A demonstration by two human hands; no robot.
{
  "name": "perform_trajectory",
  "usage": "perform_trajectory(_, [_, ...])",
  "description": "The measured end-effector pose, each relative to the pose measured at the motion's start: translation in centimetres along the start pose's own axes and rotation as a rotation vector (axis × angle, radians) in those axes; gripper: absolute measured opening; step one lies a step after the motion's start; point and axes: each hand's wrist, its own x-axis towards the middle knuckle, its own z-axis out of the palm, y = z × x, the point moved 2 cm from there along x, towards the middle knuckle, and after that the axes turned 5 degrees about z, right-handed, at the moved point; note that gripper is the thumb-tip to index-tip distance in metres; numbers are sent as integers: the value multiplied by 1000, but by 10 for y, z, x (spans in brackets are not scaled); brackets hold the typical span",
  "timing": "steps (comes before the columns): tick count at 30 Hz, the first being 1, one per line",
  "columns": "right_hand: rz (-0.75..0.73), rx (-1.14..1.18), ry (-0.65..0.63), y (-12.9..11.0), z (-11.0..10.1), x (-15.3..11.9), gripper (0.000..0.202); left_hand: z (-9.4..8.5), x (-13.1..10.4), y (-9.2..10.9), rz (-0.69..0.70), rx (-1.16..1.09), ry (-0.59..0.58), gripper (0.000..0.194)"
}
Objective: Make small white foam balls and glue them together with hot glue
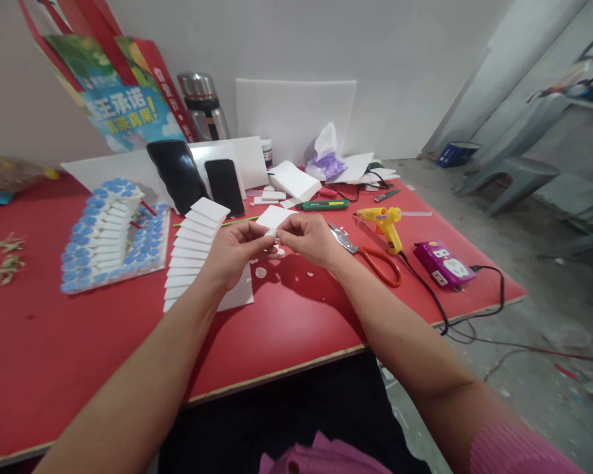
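My left hand [234, 252] and my right hand [312, 241] meet above the red table, fingertips pinched together. Between them is a small white piece [271, 233], mostly covered by the fingers; its exact shape is hard to make out. Small white discs [261, 272] and scraps lie on the table just below. To the left of my left hand, a stepped white foam-board staircase [190, 253] fans out, its lower end near my wrist. A white sheet [274, 216] lies behind the fingers.
A blue-and-white stepped model [121, 240] stands left, near two phones [226, 187]. Orange-handled pliers [375, 260], a yellow glue gun [386, 227], a purple power socket [443, 263] with cords and a green cutter [323, 205] lie right. Behind stand a thermos [205, 108] and bag [128, 115].
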Motion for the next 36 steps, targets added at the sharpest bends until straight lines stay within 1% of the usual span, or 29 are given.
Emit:
perform_trajectory(4, [-14, -4, 5, -2, 0, -1, 23, -1, 0, -1, 0, 28, -24, 39])
perform_trajectory(6, [30, 27, 1, -2, 0, -1, 20, -3, 2, -1, 21, 20, -10, 39])
perform_trajectory(8, [101, 125, -22, -3, 1, 0, 16, -4, 3, -3, 13, -21, 10, 41])
perform_trajectory(11, [182, 314, -64, -4, 3, 1, 12, -7, 6, -6, -103, -137, 12, 39])
perform_trajectory(13, [205, 373, -72, -5, 4, 1, 14, -7, 7, -8, -182, -217, 6, 31])
perform_trajectory(15, [215, 383, -68, -5, 4, 1, 15, -6, 7, -8, -232, -274, 20, 21])
perform_trajectory(18, [201, 362, -18, -5, 3, 2, 12, -3, 6, -6, -298, -338, 61, 10])
perform_trajectory(21, [185, 331, 30, -6, 1, 2, 9, -1, 4, -4, -373, -418, 91, 14])
perform_trajectory(24, [173, 319, -7, -11, 2, 0, 13, 0, 3, -1, -446, -529, 59, 15])
perform_trajectory(28, [76, 318, -45, -18, 3, -5, 17, -1, 1, 2, -497, -659, -11, 19])
perform_trajectory(32, [-3, 303, -56, -20, 5, -9, 15, -3, 0, 2, -499, -680, -93, 12])
perform_trajectory(34, [-18, 294, -57, -19, 6, -9, 15, -4, 1, 0, -472, -656, -115, 9])
perform_trajectory(36, [-16, 276, -39, -16, 6, -8, 16, -4, 3, -2, -418, -582, -133, 9])
